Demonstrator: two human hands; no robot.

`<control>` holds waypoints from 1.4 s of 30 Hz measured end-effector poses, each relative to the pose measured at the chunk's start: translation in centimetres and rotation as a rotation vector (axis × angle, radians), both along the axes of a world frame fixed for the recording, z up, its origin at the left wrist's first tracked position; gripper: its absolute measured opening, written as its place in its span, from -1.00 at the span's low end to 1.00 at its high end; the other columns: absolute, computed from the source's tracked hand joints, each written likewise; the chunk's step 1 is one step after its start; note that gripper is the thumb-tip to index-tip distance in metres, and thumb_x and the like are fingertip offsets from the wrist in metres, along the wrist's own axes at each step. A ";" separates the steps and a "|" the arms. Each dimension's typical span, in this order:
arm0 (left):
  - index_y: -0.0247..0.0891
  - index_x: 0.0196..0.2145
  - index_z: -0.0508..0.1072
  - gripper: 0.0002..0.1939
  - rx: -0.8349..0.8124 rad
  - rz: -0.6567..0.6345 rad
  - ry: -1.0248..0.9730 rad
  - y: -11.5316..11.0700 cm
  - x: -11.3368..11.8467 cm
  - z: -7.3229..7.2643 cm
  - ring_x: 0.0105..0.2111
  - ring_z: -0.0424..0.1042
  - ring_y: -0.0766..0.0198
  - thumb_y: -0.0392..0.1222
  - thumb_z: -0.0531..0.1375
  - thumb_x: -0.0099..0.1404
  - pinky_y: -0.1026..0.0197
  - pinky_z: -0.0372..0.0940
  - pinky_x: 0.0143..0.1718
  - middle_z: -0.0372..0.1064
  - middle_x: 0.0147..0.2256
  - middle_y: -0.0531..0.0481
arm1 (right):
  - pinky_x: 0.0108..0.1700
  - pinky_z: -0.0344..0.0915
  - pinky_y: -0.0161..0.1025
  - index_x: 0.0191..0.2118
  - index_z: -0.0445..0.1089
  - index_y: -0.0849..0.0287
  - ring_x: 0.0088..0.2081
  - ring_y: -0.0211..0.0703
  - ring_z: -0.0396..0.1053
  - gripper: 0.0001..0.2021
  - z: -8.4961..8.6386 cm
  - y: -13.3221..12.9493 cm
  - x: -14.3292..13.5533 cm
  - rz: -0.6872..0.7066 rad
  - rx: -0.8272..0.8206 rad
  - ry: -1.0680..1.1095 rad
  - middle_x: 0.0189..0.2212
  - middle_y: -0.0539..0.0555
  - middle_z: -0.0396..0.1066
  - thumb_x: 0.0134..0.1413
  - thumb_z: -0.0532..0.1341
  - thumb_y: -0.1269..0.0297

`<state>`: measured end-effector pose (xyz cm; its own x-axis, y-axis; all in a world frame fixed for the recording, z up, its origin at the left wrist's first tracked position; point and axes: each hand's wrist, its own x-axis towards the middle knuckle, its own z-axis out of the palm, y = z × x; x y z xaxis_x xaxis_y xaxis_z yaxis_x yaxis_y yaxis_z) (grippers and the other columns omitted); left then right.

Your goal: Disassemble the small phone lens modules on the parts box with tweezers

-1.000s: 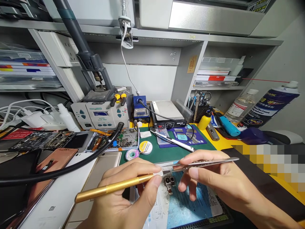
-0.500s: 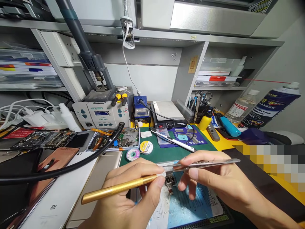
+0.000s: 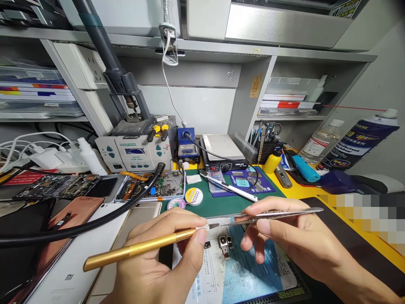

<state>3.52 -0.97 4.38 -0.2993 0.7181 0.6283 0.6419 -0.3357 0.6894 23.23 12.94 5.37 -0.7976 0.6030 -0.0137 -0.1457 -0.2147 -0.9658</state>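
Far left: opened phones and a bare phone board (image 3: 47,185) lie on the bench, with a white phone back (image 3: 68,270) nearest you and a black hose (image 3: 95,221) across them. Behind sits the hot-air rework station (image 3: 136,150).

Your left hand (image 3: 164,261) is closed in a pen grip on the gold-handled tool (image 3: 139,249). Its long axis runs low-left to up-right, and its tip (image 3: 205,227) hangs above the blue work mat (image 3: 253,274).

The camera module (image 3: 224,242) lies flat on that mat, just below and right of the tool tip, not touching it. It sits between your 2 hands; the left fingertips look slightly nearer. A smaller dark part (image 3: 207,245) lies just left of it.

Your right hand (image 3: 281,236) pinches the metal tweezers (image 3: 272,215) shut-handed. The tweezer axis is nearly level, tips pointing left, meeting the gold tool's tip above the module. I can't tell whether the tweezer tips hold anything. The lower right fingers curl down towards the mat, right of the module.

Right edge: a clear bottle (image 3: 322,139) and a spray can (image 3: 357,141) stand well clear.
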 end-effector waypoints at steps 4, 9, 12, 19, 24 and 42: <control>-0.09 -0.24 0.54 -0.82 0.011 0.068 -0.030 -0.1 -0.1 -0.2 -0.29 0.57 0.33 -0.36 0.20 0.32 0.35 0.39 -0.33 0.57 -0.30 0.15 | -0.41 0.50 -0.18 -0.19 0.65 0.06 -0.35 0.04 0.61 -0.89 0.0 0.0 -0.1 0.008 0.011 -0.008 -0.44 0.15 0.65 0.15 0.40 0.28; -0.09 -0.24 0.55 -0.83 0.024 0.086 -0.043 -0.1 0.0 -0.2 -0.37 0.55 0.32 -0.33 0.22 0.30 0.32 0.37 -0.43 0.59 -0.27 0.12 | -0.39 0.49 -0.18 -0.17 0.64 0.03 -0.33 0.03 0.62 -0.88 0.0 0.1 0.1 0.021 0.016 -0.024 -0.41 0.14 0.66 0.16 0.40 0.27; -0.10 -0.24 0.55 -0.82 0.019 0.075 -0.013 0.0 0.1 0.1 -0.32 0.58 0.28 -0.36 0.21 0.32 0.32 0.37 -0.43 0.59 -0.29 0.10 | -0.40 0.50 -0.19 -0.17 0.64 0.03 -0.34 0.02 0.62 -0.88 -0.2 0.1 0.2 0.016 0.014 -0.035 -0.28 0.14 0.68 0.15 0.40 0.28; -0.12 -0.24 0.52 -0.81 -0.008 0.015 0.009 0.0 -0.1 0.3 -0.28 0.58 0.31 -0.39 0.19 0.33 0.34 0.41 -0.30 0.58 -0.31 0.11 | -0.41 0.50 -0.19 -0.18 0.65 0.02 -0.34 0.02 0.63 -0.87 -0.3 0.2 0.2 0.004 0.026 -0.040 -0.18 0.16 0.67 0.13 0.41 0.26; -0.12 -0.23 0.52 -0.81 -0.010 0.010 0.018 0.1 -0.2 0.2 -0.28 0.58 0.30 -0.39 0.18 0.34 0.33 0.42 -0.29 0.59 -0.29 0.10 | -0.39 0.49 -0.18 -0.18 0.64 0.00 -0.32 0.01 0.62 -0.89 -0.2 0.2 0.2 0.015 0.028 -0.056 -0.19 0.14 0.67 0.16 0.40 0.26; -0.14 -0.23 0.52 -0.89 -0.038 0.051 -0.050 0.0 -0.2 0.2 -0.43 0.48 0.36 -0.30 0.20 0.36 0.33 0.38 -0.41 0.49 -0.40 0.14 | -0.44 0.51 -0.23 -0.21 0.66 0.10 -0.36 0.00 0.62 -0.88 0.2 -0.1 -0.1 -0.025 -0.050 -0.017 -0.33 0.17 0.66 0.10 0.44 0.29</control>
<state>3.27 -0.99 4.54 -0.3669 0.7237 0.5844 0.6219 -0.2764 0.7327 23.09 12.85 5.61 -0.7819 0.6207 -0.0573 -0.1354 -0.2588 -0.9564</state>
